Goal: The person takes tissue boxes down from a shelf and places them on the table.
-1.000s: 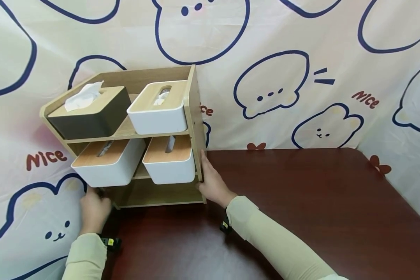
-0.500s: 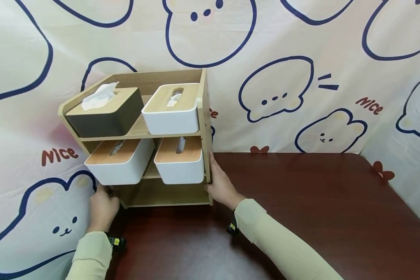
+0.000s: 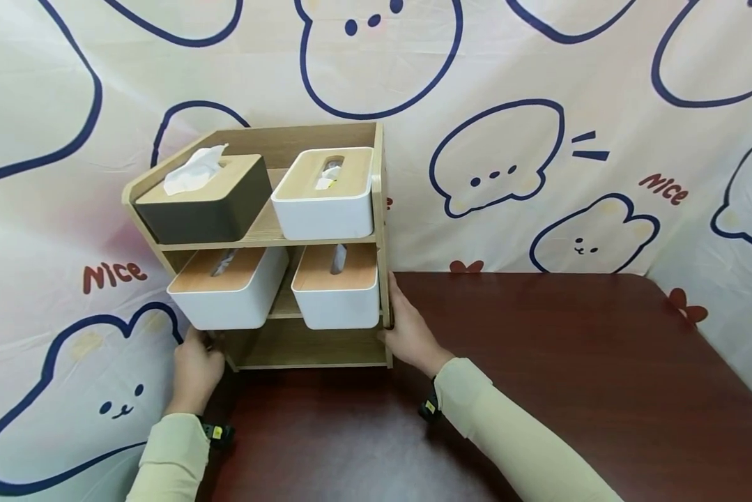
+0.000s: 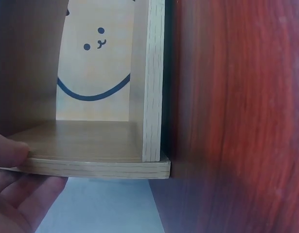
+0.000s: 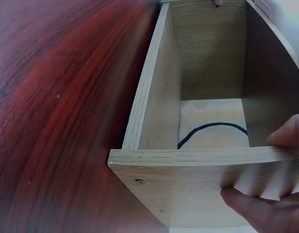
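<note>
A light wooden shelf [image 3: 313,348] with several levels stands at the table's back left. My left hand [image 3: 196,369] grips its left side panel low down; in the left wrist view the thumb [image 4: 10,150] lies on the inner side and the fingers outside. My right hand [image 3: 413,335] holds the right side panel [image 5: 198,182] likewise, thumb inside and fingers outside. On top sit a dark tissue box [image 3: 200,213] with a tissue sticking out and a white tissue box [image 3: 325,216]. Below are two more white tissue boxes with wooden lids, a left one [image 3: 225,307] and a right one [image 3: 338,307], both jutting forward.
The dark red-brown table [image 3: 539,362] stretches to the right and front. A cloth [image 3: 495,56] with cartoon outlines covers the wall behind and hangs along the left side, close to my left hand. The shelf's bottom level [image 3: 313,345] holds no box.
The shelf has shifted right against the wall pattern, with both hands keeping their grip and the boxes riding along. The head view has also turned slightly left.
</note>
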`<control>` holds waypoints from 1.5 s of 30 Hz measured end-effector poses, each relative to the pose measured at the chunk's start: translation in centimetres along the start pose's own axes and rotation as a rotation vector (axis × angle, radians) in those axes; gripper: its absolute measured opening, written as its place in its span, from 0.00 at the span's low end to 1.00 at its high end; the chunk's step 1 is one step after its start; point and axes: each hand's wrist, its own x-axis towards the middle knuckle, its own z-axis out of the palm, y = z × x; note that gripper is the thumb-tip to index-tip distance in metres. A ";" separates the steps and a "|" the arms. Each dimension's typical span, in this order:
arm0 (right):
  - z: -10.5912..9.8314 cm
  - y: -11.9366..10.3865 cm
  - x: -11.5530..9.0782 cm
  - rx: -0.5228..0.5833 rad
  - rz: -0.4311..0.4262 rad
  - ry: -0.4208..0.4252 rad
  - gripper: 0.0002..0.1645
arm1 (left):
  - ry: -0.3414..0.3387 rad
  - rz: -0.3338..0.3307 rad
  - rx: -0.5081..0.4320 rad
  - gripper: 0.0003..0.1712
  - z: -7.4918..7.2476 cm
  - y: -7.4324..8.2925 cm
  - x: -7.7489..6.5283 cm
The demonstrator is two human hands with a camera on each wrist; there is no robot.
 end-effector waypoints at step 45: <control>-4.2 2.3 -3.1 -0.069 -0.066 0.068 0.71 | -0.007 0.045 -0.086 0.12 1.9 3.7 -2.2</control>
